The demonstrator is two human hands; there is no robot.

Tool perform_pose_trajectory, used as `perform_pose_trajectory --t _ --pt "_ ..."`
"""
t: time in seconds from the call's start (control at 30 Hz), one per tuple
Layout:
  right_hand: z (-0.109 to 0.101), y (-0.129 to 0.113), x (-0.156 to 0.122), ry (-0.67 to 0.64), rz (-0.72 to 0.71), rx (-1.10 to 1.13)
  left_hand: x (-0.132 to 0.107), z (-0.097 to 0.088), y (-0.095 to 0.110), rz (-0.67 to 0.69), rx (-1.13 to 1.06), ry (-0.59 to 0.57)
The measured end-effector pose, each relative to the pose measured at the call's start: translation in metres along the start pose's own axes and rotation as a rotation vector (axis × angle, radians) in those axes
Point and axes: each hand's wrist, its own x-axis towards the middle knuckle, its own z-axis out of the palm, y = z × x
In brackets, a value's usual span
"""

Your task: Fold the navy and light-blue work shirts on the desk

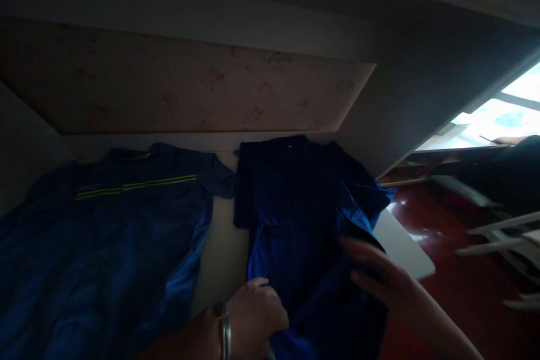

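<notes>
Left hand [258,310], silver metal bracelet [226,329] at the wrist, knuckles up, grip clenched on the near left edge of a deep-blue cloth shirt [295,208], spread on the pale, flat worktop [221,253] beside a yellow-striped dark-blue shirt [126,236]! Right hand [377,273], blurred, grip loose, fingers parted at its right side. Collar labels [290,146]: too small to read.

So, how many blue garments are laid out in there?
2. The yellow-striped garment lies on the left; the other garment lies to its right, with the left hand and right hand at its lower part. More could be hidden underneath.
</notes>
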Motion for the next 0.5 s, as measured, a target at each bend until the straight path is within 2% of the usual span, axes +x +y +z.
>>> perform_pose_trajectory --t 0.07,0.1,0.13,0.2,0.27,0.3,0.37,0.43,0.5 --pt "0.005 0.005 0.052 0.332 0.026 -0.218 -0.004 0.003 -0.002 -0.021 -0.028 0.02" --pt "0.011 0.009 0.078 0.381 0.085 -0.352 -0.007 0.003 -0.003 -0.017 -0.049 0.041" --pt "0.017 0.013 0.101 0.353 0.126 -0.439 -0.009 0.001 -0.003 -0.005 -0.077 0.055" --pt "0.03 0.02 0.135 0.194 0.195 -0.519 -0.013 -0.004 -0.001 0.01 -0.154 0.055" --pt "0.037 0.024 0.146 0.124 0.217 -0.488 -0.014 -0.012 0.0 -0.046 -0.253 0.083" --pt "0.038 0.026 0.143 0.165 0.216 -0.446 -0.012 -0.016 -0.001 -0.116 -0.289 0.148" --pt "0.035 0.033 0.121 0.323 0.222 -0.295 -0.005 -0.022 -0.007 -0.286 -0.276 0.377" --pt "0.026 0.047 0.081 0.448 0.286 -0.072 0.007 -0.027 -0.021 -0.42 -0.147 0.626" --pt "0.012 0.069 0.03 0.515 0.393 0.128 0.023 -0.031 -0.038 -0.52 0.025 0.781"
